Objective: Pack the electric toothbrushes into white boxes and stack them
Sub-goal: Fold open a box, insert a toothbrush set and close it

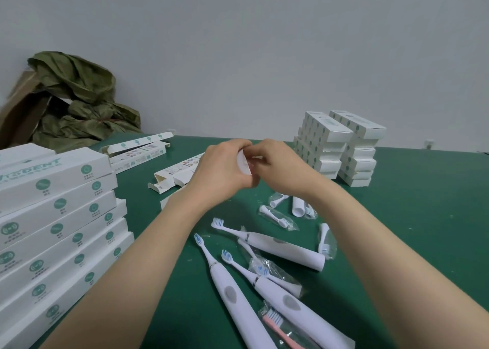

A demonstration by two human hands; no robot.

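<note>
Beneath both your hands, the green counter [410, 216] carries the whole job. To the outside of your left hand [222, 168], close along your forearm, the tall stack of long white boxes [60, 216] sits within easy reach, probably so a filled box can go straight onto it. Beyond your right hand [283, 163], toward the wall, a second stack of boxes [341, 147] stands well apart. Just behind your left hand lies an open box [169, 176] with its end flaps out, ready for filling, and a farther open box [137, 150] lies beyond it. Nearer you than either hand, under your forearms, three loose electric toothbrushes [285, 250] lie unpacked. Bagged brush heads [277, 216] and a rolled paper tube [298, 206] lie below your right wrist. Your hands meet above the counter, fingers curled, pinching a small white piece [244, 163] between them. I cannot tell what it is. It may be a leaflet you are rolling to fit a box, like the tube. Packing looks partway done, since the toothbrushes are not yet boxed.
</note>
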